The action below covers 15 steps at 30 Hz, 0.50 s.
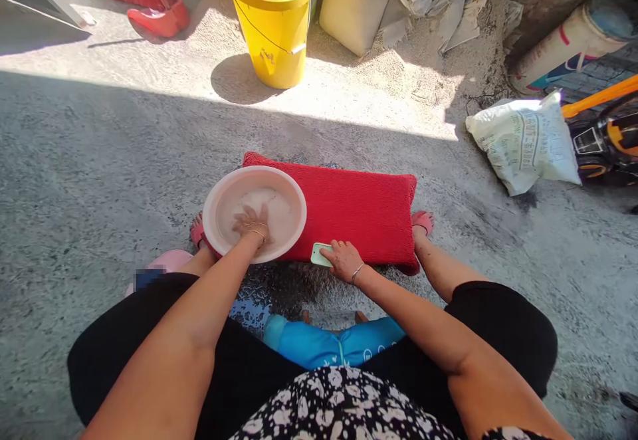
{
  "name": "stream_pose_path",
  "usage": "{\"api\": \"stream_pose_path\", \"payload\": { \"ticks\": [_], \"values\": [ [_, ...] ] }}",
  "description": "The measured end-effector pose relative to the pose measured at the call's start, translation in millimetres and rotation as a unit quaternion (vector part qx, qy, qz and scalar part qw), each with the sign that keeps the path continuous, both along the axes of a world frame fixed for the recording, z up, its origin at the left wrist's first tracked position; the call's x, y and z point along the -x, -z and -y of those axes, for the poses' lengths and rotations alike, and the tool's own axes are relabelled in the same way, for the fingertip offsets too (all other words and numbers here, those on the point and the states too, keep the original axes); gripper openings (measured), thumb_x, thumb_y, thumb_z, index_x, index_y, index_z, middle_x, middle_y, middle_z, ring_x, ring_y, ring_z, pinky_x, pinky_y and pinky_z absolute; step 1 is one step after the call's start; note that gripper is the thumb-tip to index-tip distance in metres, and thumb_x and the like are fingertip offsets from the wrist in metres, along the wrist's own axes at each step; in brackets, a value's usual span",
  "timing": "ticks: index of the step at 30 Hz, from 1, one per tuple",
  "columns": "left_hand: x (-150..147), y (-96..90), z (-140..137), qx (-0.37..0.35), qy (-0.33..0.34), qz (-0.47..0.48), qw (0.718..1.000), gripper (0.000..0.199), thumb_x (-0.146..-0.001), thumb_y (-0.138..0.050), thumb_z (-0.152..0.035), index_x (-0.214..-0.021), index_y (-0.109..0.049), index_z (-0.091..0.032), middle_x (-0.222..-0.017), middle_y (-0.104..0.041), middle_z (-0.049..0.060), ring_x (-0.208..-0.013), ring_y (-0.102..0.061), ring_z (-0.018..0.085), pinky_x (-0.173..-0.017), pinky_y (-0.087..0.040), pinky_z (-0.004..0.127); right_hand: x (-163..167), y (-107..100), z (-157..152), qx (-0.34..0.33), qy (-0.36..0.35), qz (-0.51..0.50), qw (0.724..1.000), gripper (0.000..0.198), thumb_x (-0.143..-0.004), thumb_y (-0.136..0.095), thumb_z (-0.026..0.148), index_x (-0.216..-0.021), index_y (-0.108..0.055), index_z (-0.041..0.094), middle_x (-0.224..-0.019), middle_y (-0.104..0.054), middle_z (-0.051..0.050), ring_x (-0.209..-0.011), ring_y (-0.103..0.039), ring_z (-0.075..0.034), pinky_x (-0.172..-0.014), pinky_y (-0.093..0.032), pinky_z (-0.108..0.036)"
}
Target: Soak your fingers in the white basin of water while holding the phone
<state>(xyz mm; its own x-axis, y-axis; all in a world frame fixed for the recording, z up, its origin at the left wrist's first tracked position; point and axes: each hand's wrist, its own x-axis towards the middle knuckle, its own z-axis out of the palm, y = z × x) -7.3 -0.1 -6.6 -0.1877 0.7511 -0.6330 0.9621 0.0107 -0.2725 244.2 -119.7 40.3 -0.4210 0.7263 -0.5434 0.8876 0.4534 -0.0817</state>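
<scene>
My left hand (253, 221) is dipped in cloudy water inside a pale pink basin (211, 188), its fingers spread and holding nothing. The basin rests on the left part of a thick red cushion-like mat (359, 211) lying on the concrete floor. Close to the mat's near edge, my right hand (345, 260) grips a pale green scrub brush (319, 254) by its flat back. Any bristles underneath are hidden.
Ahead stands a yellow bucket (279, 44), with a red dustpan (162, 21) to its left. On the right are a white printed sack (526, 137) and a black-and-orange machine (611, 137). Wet concrete (289, 287) lies before the blue seat (319, 341) between my legs.
</scene>
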Motion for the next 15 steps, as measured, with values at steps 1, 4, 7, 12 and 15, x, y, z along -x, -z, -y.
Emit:
{"api": "stream_pose_path", "payload": {
  "ticks": [1,4,7,12,15],
  "values": [
    [0.1,0.9,-0.1,-0.001,0.002,-0.002,1.0,0.126,-0.059,-0.08,-0.051,-0.155,0.0,-0.033,-0.163,-0.005,0.022,-0.14,-0.023,0.055,-0.096,-0.043,0.064,-22.0,-1.0,4.0,0.001,0.007,0.018,1.0,0.052,-0.083,-0.063,0.036,-0.132,-0.049,0.029,-0.12,-0.053,-0.012,-0.104,-0.053,-0.026,-0.086,-0.036,-0.035],
    [0.5,2.6,-0.2,-0.003,0.005,-0.007,1.0,0.125,-0.06,-0.079,-0.051,-0.154,0.0,-0.033,-0.163,-0.006,0.021,-0.139,-0.023,0.055,-0.096,-0.043,0.064,-95.1,-5.4,17.3,0.006,0.039,0.079,0.996,0.055,-0.082,-0.064,0.033,-0.134,-0.049,0.029,-0.117,-0.055,-0.013,-0.102,-0.055,-0.025,-0.084,-0.036,-0.034],
    [0.8,2.0,-0.1,-0.006,0.007,-0.006,1.0,0.124,-0.06,-0.079,-0.052,-0.155,-0.001,-0.033,-0.163,-0.006,0.021,-0.14,-0.023,0.055,-0.096,-0.043,0.064,-161.3,-12.0,27.3,0.02,0.081,0.147,0.986,0.052,-0.082,-0.063,0.03,-0.134,-0.052,0.028,-0.115,-0.057,-0.013,-0.1,-0.057,-0.025,-0.084,-0.036,-0.035],
    [-0.5,-4.3,0.5,-0.008,0.004,-0.003,1.0,0.123,-0.062,-0.079,-0.052,-0.155,-0.001,-0.032,-0.163,-0.006,0.022,-0.14,-0.023,0.054,-0.097,-0.043,0.063,-215.1,-31.5,28.0,0.052,0.171,0.258,0.949,0.032,-0.089,-0.052,0.022,-0.118,-0.066,0.022,-0.113,-0.06,-0.018,-0.101,-0.058,-0.03,-0.081,-0.037,-0.041],
    [-0.6,-5.1,0.5,-0.008,0.0,0.004,1.0,0.121,-0.062,-0.077,-0.057,-0.155,-0.002,-0.032,-0.163,-0.006,0.022,-0.14,-0.022,0.054,-0.098,-0.042,0.064,-204.3,-42.0,25.0,0.035,0.179,0.263,0.947,0.032,-0.092,-0.045,0.018,-0.115,-0.068,0.017,-0.11,-0.061,-0.021,-0.101,-0.057,-0.031,-0.08,-0.036,-0.042]
  ]
}}
